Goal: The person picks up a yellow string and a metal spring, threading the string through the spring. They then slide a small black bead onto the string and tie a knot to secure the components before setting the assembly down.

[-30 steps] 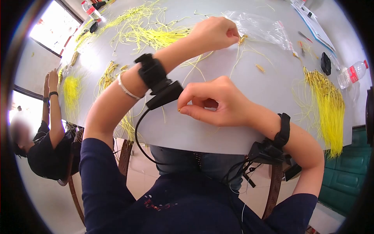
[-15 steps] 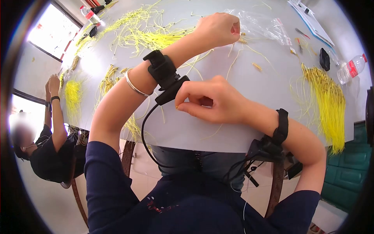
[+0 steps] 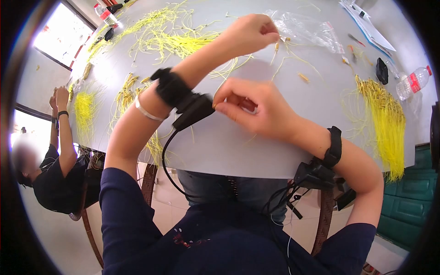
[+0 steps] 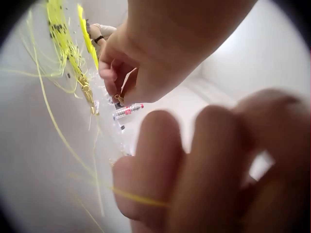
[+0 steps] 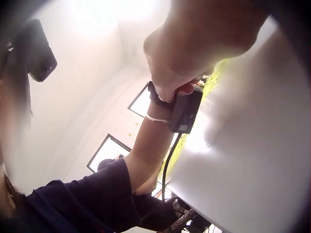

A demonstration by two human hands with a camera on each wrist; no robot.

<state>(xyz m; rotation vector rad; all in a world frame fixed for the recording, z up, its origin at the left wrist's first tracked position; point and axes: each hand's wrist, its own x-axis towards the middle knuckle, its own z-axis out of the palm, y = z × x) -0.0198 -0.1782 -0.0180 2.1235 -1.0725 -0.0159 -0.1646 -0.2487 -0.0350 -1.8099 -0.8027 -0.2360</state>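
Note:
In the head view my left hand (image 3: 251, 34) is stretched out over the far middle of the grey table. Its thumb and fingertips pinch a small gold-coloured piece (image 4: 118, 99), seen in the left wrist view. My right hand (image 3: 261, 105) is nearer my body, beside the black wrist camera (image 3: 196, 110) on my left arm. Its thumb and index finger meet at the tips. A yellow thread (image 4: 138, 198) runs to these fingers, large and blurred in the left wrist view. Another gold piece (image 3: 303, 78) lies on the table to the right.
A thick bundle of yellow threads with gold ends (image 3: 385, 119) hangs over the right table edge. Loose yellow threads (image 3: 178, 41) spread at the far left. A clear plastic bag (image 3: 307, 32), a bottle (image 3: 415, 82) and papers (image 3: 366, 27) lie beyond. Another person (image 3: 55, 178) sits at left.
My left hand has shifted slightly away and to the left, and a gold piece now shows just below its fingertips. My right hand has risen a little and turned, fingertips still together.

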